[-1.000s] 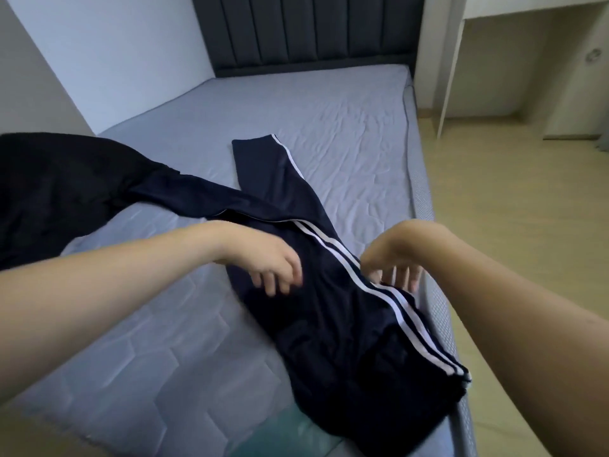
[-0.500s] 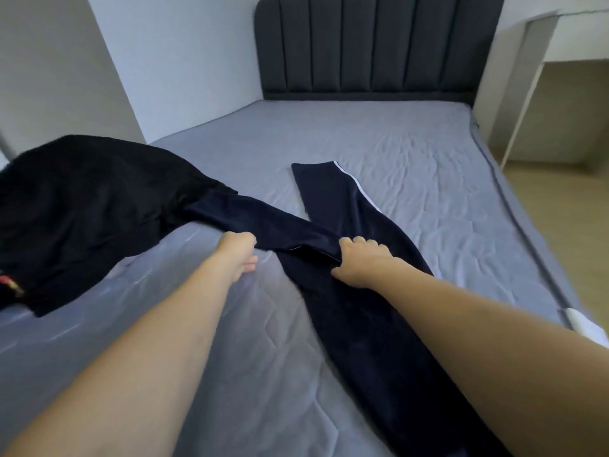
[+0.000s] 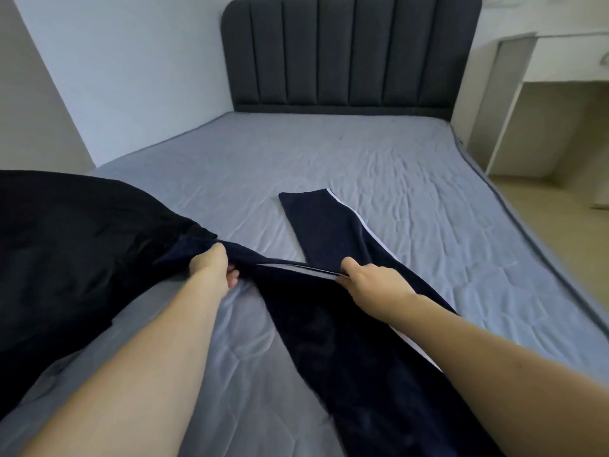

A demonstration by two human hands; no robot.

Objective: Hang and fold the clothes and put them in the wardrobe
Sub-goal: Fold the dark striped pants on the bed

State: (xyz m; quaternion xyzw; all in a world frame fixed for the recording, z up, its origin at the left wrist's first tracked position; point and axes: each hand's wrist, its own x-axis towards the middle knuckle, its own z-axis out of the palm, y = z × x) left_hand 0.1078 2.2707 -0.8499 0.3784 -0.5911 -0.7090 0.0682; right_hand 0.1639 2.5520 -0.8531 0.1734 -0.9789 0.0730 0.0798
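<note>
Bedroom, head view: navy trousers (image 3: 329, 324) lying on bed (image 3: 428, 199). Left hand (image 3: 214, 268) and right hand (image 3: 372, 280) gripping one leg beside black garment (image 3: 66, 245). Soft, floppy; best holding seams.

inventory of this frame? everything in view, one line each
track pants: 1, navy with white side stripes, spread lengthwise on the mattress, one leg pulled off to the left
black garment: 1, black, heaped at the left of the mattress, over the end of the pulled leg
mattress: 1, grey-blue quilted, fills the middle of the view
headboard: 1, dark grey padded panels, far end of the bed
desk: 1, white, right of the headboard
floor: light wood, right of the bed
left hand: grips the pulled leg near the black garment
right hand: pinches the same leg's striped edge
</note>
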